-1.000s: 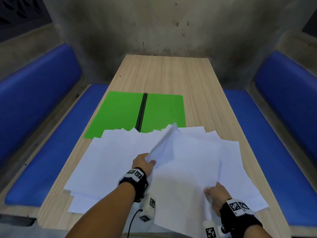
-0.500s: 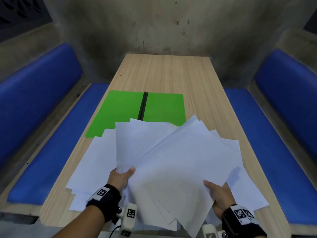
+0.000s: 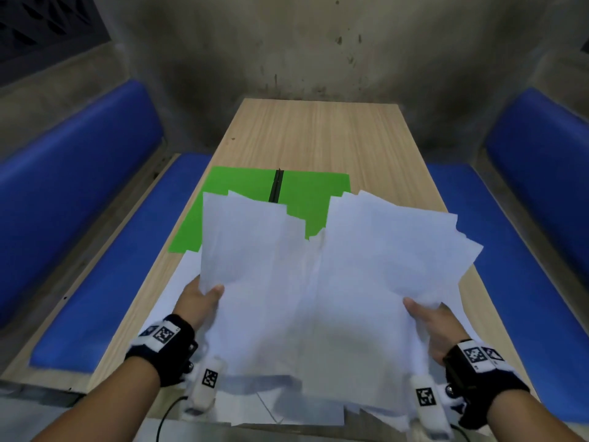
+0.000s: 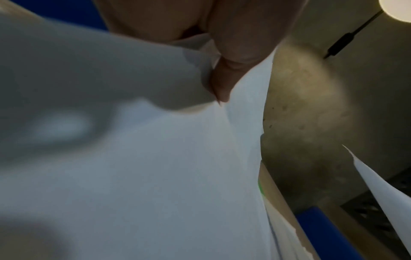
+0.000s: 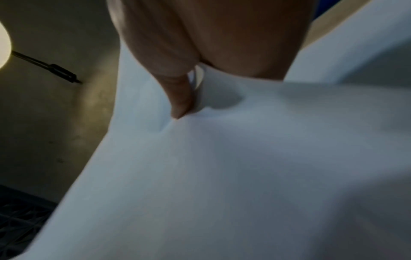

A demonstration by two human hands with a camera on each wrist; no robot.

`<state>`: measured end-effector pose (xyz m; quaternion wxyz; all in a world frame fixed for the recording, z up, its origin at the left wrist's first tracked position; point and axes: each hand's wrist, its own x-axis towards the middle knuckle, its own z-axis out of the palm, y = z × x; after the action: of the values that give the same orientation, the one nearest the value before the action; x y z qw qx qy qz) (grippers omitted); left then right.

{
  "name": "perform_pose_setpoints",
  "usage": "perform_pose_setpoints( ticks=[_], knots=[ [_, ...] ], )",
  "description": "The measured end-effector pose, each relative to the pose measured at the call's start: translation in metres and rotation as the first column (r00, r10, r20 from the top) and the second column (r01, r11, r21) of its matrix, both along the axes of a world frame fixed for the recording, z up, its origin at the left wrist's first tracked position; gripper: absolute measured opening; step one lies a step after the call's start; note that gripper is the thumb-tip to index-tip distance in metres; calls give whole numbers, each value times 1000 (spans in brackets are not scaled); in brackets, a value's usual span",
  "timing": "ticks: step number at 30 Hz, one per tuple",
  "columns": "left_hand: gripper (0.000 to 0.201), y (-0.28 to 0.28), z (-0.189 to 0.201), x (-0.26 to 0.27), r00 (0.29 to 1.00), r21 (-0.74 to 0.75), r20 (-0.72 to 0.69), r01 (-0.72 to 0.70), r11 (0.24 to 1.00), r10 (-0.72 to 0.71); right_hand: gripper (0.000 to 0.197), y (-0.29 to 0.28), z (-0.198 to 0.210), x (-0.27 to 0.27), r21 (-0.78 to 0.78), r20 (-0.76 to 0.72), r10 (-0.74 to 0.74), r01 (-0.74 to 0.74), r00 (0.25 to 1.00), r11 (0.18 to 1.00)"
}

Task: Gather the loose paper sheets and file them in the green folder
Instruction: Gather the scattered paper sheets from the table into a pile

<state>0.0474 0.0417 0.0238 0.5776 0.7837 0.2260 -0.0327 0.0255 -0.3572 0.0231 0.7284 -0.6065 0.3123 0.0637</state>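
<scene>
Lifted now, the paper sheets (image 3: 318, 282) hang splayed at 6 o'clock of the green folder (image 3: 242, 193), left hand (image 3: 197, 298) and right hand (image 3: 433, 323) pinching the edges; loose, seemingly uneven sheets could slip

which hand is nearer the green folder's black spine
Left. The left hand sits just left of the spine line; the right hand is well off to its right. Both grip the paper sheets.
</scene>
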Motion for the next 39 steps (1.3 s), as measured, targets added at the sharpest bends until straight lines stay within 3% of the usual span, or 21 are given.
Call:
perform_pose_setpoints(
  ticks=[2,4,5,7,8,9,11,13,14,18,21,25,27,29,31,35,37,39],
  knots=[
    [32,-6,16,6,998,-104,41,58,993,-54,47,3,12,1,72,36,87,-90,996,993],
    [33,-23,29,9,990,-243,77,137,960,-122,71,11,23,5,110,72,161,-168,984,980],
    [33,-34,37,8,983,-316,89,181,931,-161,70,16,25,8,150,90,173,-185,981,971],
    [34,-58,50,6,962,-406,112,273,872,-249,43,27,32,15,229,132,144,-172,981,958],
    [37,-68,53,5,949,-406,127,315,858,-288,39,31,34,17,254,143,127,-160,982,954],
    [45,-78,58,3,934,-385,136,356,851,-330,47,34,38,18,261,166,127,-168,978,950],
    [75,-94,67,1,881,-290,165,472,832,-442,86,38,42,20,202,222,146,-192,964,960],
    [79,-105,71,-2,849,-253,231,524,813,-475,107,44,53,19,115,293,124,-164,948,980],
    [69,-108,74,-5,854,-255,270,510,822,-446,101,45,58,18,71,339,99,-130,936,989],
    [25,-119,74,-16,862,-212,428,387,897,-270,28,51,86,8,-82,521,-20,73,853,994],
    [22,-125,62,-26,878,-198,427,326,925,-218,32,55,81,-4,-267,580,51,130,813,955],
    [38,-119,32,-31,868,40,326,384,923,-375,62,51,43,-14,-385,465,245,-54,851,921],
    [40,-116,22,-32,845,135,252,452,882,-472,60,47,30,-17,-439,381,346,-161,858,884],
    [39,-116,15,-34,839,153,214,478,865,-501,46,45,21,-18,-475,304,387,-213,870,854],
    [38,-114,12,-34,850,135,197,470,872,-488,35,44,13,-17,-502,260,349,-183,900,845],
    [41,-109,6,-37,899,-4,224,386,922,-375,34,38,7,-9,-427,243,140,-24,960,904],
    [56,-98,-3,-41,974,-38,173,156,987,-147,38,33,2,-6,-392,210,21,65,978,918],
    [69,-80,-14,-46,983,-44,12,-180,983,181,39,26,-8,-5,-383,148,-56,109,987,917]
  ],
)
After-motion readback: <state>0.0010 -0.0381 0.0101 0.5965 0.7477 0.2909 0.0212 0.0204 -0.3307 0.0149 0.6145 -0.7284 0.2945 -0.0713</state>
